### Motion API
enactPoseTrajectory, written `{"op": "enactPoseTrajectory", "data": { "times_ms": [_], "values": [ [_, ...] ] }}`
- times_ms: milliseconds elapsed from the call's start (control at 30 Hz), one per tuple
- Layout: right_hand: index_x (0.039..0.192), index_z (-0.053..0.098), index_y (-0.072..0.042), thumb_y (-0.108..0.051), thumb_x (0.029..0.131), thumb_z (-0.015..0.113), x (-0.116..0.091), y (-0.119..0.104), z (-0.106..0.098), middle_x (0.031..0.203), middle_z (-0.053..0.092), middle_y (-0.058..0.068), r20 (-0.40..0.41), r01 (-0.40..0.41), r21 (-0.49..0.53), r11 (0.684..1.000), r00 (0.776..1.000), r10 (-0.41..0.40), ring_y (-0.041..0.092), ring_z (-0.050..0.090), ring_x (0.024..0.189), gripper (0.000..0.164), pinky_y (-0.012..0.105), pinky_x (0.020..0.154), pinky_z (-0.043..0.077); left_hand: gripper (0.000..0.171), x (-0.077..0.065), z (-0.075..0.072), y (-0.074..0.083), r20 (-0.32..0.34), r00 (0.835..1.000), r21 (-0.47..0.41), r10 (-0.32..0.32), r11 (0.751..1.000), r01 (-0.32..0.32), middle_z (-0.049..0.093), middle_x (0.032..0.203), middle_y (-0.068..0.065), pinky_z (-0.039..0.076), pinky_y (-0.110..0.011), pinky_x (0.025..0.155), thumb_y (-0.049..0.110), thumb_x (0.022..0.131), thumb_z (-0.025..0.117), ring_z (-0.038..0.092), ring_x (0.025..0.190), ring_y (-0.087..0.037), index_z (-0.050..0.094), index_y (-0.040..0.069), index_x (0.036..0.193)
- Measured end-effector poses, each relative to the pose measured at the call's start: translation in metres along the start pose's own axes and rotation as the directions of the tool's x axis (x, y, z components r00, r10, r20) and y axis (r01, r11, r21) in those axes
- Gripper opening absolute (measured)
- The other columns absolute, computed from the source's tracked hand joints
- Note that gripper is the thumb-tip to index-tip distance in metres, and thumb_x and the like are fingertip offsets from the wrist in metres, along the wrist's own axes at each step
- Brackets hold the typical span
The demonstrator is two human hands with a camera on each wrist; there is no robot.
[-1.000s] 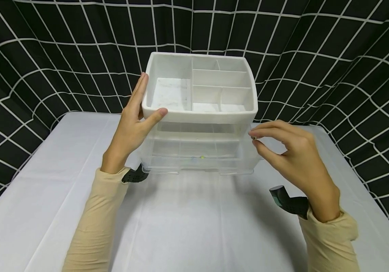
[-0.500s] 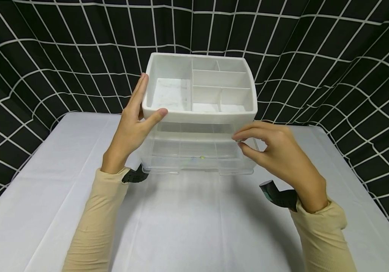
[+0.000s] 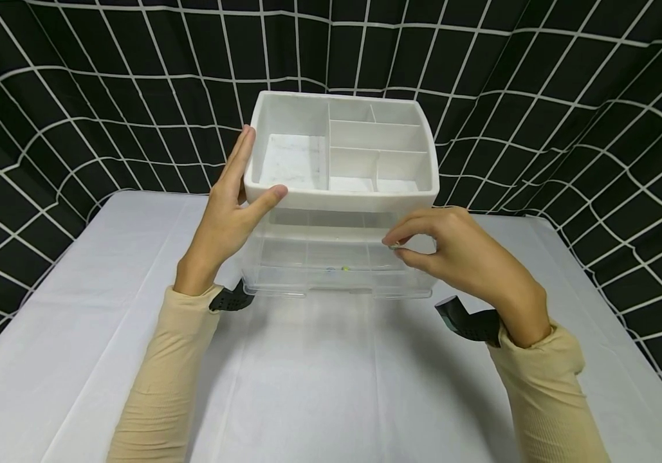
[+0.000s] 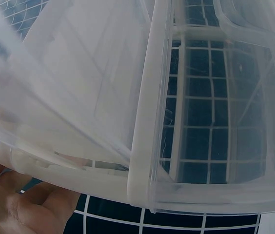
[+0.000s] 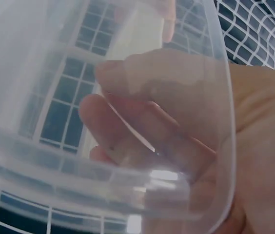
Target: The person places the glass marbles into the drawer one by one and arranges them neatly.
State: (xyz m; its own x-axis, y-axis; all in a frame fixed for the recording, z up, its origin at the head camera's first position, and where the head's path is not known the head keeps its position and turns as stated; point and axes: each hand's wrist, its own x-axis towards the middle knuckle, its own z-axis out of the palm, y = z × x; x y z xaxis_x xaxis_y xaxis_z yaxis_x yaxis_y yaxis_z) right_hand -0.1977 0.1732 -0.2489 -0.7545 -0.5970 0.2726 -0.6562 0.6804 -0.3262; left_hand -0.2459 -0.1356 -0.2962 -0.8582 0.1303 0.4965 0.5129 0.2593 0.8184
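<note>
A white drawer organizer (image 3: 342, 200) with clear drawers stands mid-table in the head view. My left hand (image 3: 223, 206) rests against its upper left side, fingers straight along the side and thumb on the front rim. The lower clear drawer (image 3: 336, 292) is pulled out towards me; a tiny yellow bead-like piece (image 3: 345, 269) and faint bluish specks lie in it. Over its right part, my right hand (image 3: 452, 254) pinches a small pale, shiny piece (image 3: 394, 245) between thumb and fingertips; its kind is unclear. The right wrist view shows that hand (image 5: 142, 107) through the clear drawer wall.
The organizer's top tray has one large compartment (image 3: 293, 161) on the left and several smaller ones on the right. White cloth (image 3: 307, 386) covers the table. A black curtain with white grid lines (image 3: 192, 83) surrounds it at the back and sides.
My right hand has moved left from beside the organizer's right edge to over the pulled-out drawer, with the small piece still pinched. My left hand has stayed in place.
</note>
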Motion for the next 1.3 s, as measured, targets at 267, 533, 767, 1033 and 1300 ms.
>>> {"op": "enactPoseTrajectory", "data": {
  "times_ms": [267, 533, 767, 1033, 1300],
  "values": [
    [0.100, 0.078, -0.011, -0.001, 0.086, 0.074, 0.008, -0.004, -0.002, 0.100, 0.076, -0.001, 0.109, -0.030, 0.001, 1.000, 0.994, 0.029, 0.015, 0.069, 0.095, 0.018, 0.039, 0.082, 0.055, 0.083, 0.000, 0.000, 0.000, 0.000, 1.000, -0.002, 0.007, 1.000, -0.007, 0.007, 0.166, 0.014, 0.042, -0.037, 0.110, 0.017, 0.094, 0.069, 0.031, 0.147, -0.012, 0.017, 0.024, 0.159],
    [0.102, 0.078, -0.012, -0.006, 0.087, 0.074, 0.015, -0.006, -0.001, 0.100, 0.076, -0.002, 0.194, -0.074, 0.025, 0.997, 0.979, 0.067, 0.013, 0.069, 0.093, 0.017, 0.039, 0.082, 0.055, 0.083, 0.000, 0.001, -0.002, 0.000, 1.000, -0.011, 0.013, 1.000, -0.013, 0.008, 0.166, 0.015, 0.038, -0.036, 0.113, 0.018, 0.094, 0.069, 0.025, 0.149, -0.007, 0.017, 0.024, 0.159],
    [0.104, 0.078, -0.013, -0.012, 0.087, 0.076, 0.017, -0.007, 0.000, 0.100, 0.076, -0.002, 0.213, -0.089, 0.051, 0.995, 0.974, 0.076, 0.013, 0.068, 0.094, 0.017, 0.039, 0.083, 0.055, 0.084, 0.000, 0.000, -0.002, -0.001, 1.000, -0.008, 0.019, 1.000, -0.019, 0.008, 0.166, 0.014, 0.040, -0.036, 0.112, 0.017, 0.094, 0.069, 0.027, 0.148, -0.008, 0.017, 0.024, 0.159],
    [0.110, 0.076, -0.010, -0.013, 0.090, 0.074, 0.010, -0.006, -0.001, 0.107, 0.076, 0.003, 0.146, -0.065, 0.051, 0.997, 0.988, 0.057, 0.018, 0.070, 0.102, 0.021, 0.042, 0.088, 0.055, 0.085, 0.001, 0.001, -0.001, -0.001, 1.000, -0.016, 0.004, 1.000, -0.004, 0.008, 0.167, 0.012, 0.040, -0.037, 0.112, 0.015, 0.093, 0.070, 0.029, 0.147, -0.010, 0.017, 0.023, 0.159],
    [0.113, 0.075, -0.011, -0.011, 0.090, 0.074, -0.005, -0.003, -0.003, 0.108, 0.076, 0.001, 0.013, -0.036, 0.034, 0.999, 0.999, 0.036, 0.017, 0.068, 0.104, 0.023, 0.039, 0.084, 0.054, 0.084, 0.000, 0.000, -0.001, -0.003, 1.000, -0.003, -0.005, 1.000, 0.005, 0.008, 0.167, 0.014, 0.042, -0.032, 0.108, 0.017, 0.094, 0.069, 0.032, 0.145, -0.011, 0.017, 0.024, 0.159]
  ]
}}
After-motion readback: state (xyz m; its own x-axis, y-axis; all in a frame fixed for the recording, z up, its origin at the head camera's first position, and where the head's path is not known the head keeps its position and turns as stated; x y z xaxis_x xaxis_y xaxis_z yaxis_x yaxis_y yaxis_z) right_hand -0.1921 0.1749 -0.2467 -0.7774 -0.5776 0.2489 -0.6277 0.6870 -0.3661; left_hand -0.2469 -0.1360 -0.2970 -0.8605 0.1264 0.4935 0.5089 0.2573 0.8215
